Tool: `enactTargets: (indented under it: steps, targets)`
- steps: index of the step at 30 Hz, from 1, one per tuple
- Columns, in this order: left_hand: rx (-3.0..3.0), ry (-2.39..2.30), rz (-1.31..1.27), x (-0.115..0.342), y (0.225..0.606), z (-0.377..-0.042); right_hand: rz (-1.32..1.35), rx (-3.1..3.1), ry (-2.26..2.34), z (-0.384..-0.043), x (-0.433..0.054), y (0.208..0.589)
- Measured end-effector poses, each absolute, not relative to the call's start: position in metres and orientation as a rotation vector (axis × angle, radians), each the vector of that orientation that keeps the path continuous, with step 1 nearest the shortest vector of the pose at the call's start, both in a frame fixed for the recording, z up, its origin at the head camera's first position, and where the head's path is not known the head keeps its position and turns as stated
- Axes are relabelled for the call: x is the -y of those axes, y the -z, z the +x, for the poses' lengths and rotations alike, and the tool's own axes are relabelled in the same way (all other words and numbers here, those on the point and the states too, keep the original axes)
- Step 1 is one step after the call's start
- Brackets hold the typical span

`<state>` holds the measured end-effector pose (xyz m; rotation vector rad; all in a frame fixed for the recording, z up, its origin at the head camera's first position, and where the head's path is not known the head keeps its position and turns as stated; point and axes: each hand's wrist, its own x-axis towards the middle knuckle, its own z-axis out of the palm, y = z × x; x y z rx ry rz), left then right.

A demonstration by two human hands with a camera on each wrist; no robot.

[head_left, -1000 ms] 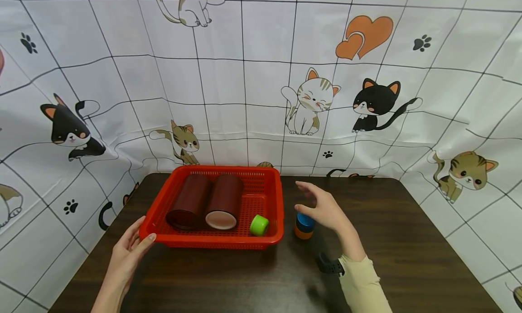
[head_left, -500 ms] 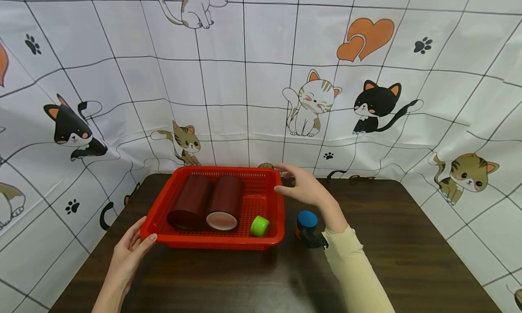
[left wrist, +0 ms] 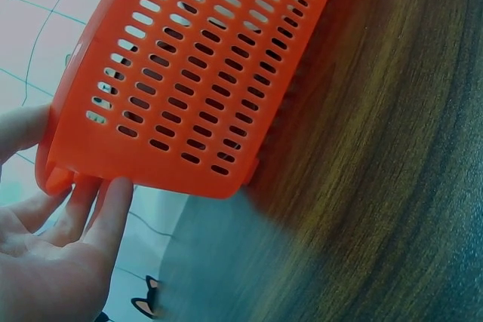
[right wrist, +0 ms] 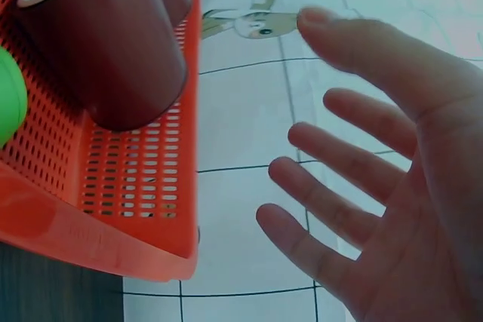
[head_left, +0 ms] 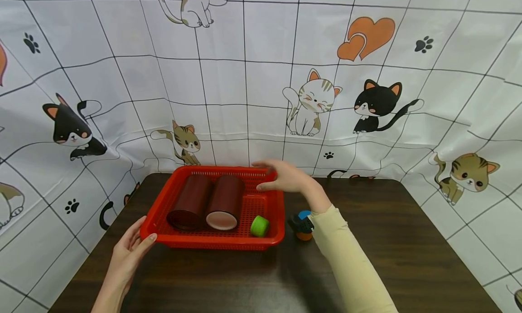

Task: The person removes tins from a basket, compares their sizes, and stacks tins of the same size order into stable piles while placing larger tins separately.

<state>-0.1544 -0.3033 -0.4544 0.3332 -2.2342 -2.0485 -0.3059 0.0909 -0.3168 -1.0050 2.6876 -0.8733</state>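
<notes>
My left hand [head_left: 127,254] pinches the front left corner of a red perforated basket [head_left: 212,241], thumb over the rim and fingers underneath; the left wrist view shows fingertips below the rim. Two dark maroon cylinders [head_left: 225,193] lie side by side in the basket, one with its pale end facing me. A small bright green cylinder [head_left: 259,226] lies near the front right corner inside. Above the basket's back right part hovers my right hand [head_left: 285,176], fingers spread and relaxed, holding nothing. The right wrist view shows that palm [right wrist: 407,209] beyond the basket's edge.
A small blue-topped, orange-bottomed round thing [head_left: 304,235] stands on the dark wood table [head_left: 228,281] right of the basket, partly hidden by the black wrist strap [head_left: 299,223]. A white cat-print sheet [head_left: 265,100] hangs behind the table.
My right hand has moved left, from over the blue and orange thing to above the basket's back right corner. The left hand keeps its hold on the basket, which stays in place.
</notes>
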Motion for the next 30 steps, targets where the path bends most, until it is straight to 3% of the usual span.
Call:
enactTargets:
  steps: [12, 30]
  targets:
    - [2.221, 2.061, 0.327, 0.302, 0.454, -0.155, -1.122, -2.628, 0.525, -0.325, -0.07, 0.32]
    - [2.212, 2.047, 0.294, 0.302, 0.453, -0.153, -1.14, -2.452, -0.007, -0.328, -0.041, 0.329]
